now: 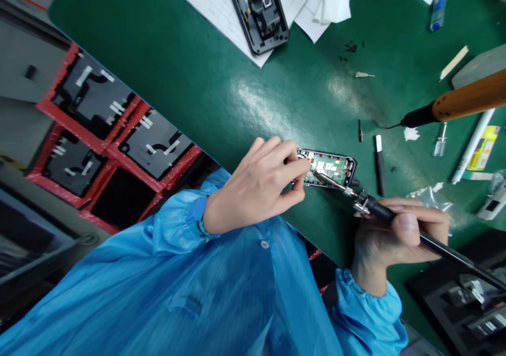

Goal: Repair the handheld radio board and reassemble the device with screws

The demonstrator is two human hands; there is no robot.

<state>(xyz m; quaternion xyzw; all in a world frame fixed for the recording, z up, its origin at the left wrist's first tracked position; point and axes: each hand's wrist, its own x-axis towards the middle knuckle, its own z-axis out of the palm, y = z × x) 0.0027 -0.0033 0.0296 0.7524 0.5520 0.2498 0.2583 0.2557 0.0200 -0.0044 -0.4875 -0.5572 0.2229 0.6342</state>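
A small handheld device with a bare green circuit board (330, 167) in a black frame lies on the green table, its left end covered by my fingers. My left hand (263, 179) is over that end, fingers curled and pressed together; what they pinch is hidden. In my right hand (409, 229) is a soldering iron (381, 210), held like a pen. Its metal tip slants up and left to the board, close to my left fingertips. Whether the tip touches the board I cannot tell.
An orange-handled tool (454, 105) points in from the right. Near it lie a black-and-white stick (379, 166), a dispensing needle (363, 75) and a blue pen (438, 5). A black housing (263, 16) rests on papers. Red-edged trays (105, 147) stand below the table's left edge.
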